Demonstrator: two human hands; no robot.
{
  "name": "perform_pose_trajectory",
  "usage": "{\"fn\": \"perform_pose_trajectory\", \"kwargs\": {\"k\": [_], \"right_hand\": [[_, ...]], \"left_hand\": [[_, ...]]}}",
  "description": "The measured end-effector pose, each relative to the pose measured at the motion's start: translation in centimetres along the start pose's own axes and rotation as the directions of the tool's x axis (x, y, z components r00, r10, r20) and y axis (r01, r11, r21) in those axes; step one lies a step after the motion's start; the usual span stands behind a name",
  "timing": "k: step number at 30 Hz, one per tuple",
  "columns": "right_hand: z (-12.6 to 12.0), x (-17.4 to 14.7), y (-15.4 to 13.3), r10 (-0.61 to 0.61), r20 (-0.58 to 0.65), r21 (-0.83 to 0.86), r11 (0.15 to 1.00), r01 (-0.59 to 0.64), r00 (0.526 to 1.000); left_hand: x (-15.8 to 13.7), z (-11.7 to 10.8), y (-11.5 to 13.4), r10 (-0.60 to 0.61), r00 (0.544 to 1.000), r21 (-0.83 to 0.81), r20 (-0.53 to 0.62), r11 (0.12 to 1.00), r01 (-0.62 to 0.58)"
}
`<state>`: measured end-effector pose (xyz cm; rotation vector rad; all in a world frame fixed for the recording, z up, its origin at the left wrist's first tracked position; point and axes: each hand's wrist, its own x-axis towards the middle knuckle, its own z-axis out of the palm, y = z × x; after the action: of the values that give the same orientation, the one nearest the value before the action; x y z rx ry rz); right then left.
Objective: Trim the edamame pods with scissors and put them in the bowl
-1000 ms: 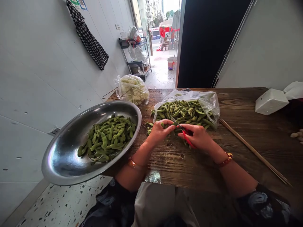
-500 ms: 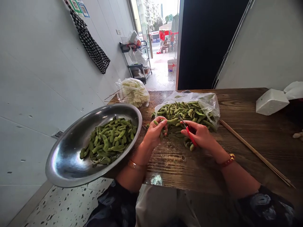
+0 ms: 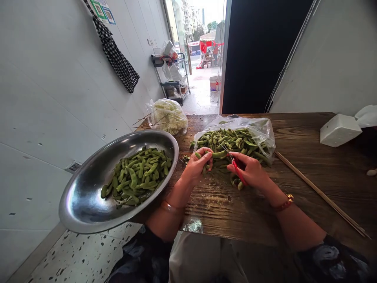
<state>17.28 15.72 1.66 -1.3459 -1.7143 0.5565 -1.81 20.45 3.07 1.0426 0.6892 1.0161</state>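
Note:
My left hand (image 3: 199, 167) is closed on edamame pods, with one green pod (image 3: 218, 154) sticking out to the right between thumb and fingers. In my right hand (image 3: 249, 171) is a pair of red-handled scissors (image 3: 239, 171); their blades meet the far end of that pod. Just behind both hands, a clear plastic bag (image 3: 266, 131) lies open with many edamame pods spilling from its front. To the left, a wide steel basin (image 3: 79, 204) holds a heap of edamame pods (image 3: 138, 177).
Thin wooden skewers (image 3: 322, 192) lie on the dark wooden table (image 3: 282, 220) at the right. A bag of pale cauliflower-like pieces (image 3: 167, 118) sits behind the basin. At the far right stands a white tissue pack (image 3: 340, 129). A shelf cart (image 3: 173, 78) is by the doorway.
The whole view has shifted slightly, so everything appears a little further right. The left hand still holds the pod and the scissor blades stay at its end.

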Motion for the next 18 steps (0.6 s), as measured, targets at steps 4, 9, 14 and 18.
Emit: {"fn": "perform_pose_trajectory", "kwargs": {"k": [4, 9, 14, 18], "right_hand": [[0.00, -0.08, 0.20, -0.037, -0.017, -0.042, 0.998, 0.036, 0.999], [0.01, -0.22, 0.31, -0.053, 0.007, -0.092, 0.994, 0.054, 0.999], [0.25, -0.19, 0.25, -0.037, 0.025, -0.125, 0.991, 0.040, 0.999], [0.02, -0.03, -0.07, 0.069, -0.034, 0.019, 0.997, -0.069, 0.997]], "left_hand": [[-0.01, 0.05, -0.04, -0.008, 1.000, -0.001, -0.001, 1.000, 0.008], [0.20, -0.18, -0.20, 0.010, 1.000, -0.011, -0.016, 1.000, -0.010], [0.36, -0.37, -0.29, 0.060, 0.997, 0.005, -0.041, 0.998, -0.060], [0.37, -0.50, -0.61, 0.111, 0.993, 0.138, -0.033, 0.985, -0.105]]}}
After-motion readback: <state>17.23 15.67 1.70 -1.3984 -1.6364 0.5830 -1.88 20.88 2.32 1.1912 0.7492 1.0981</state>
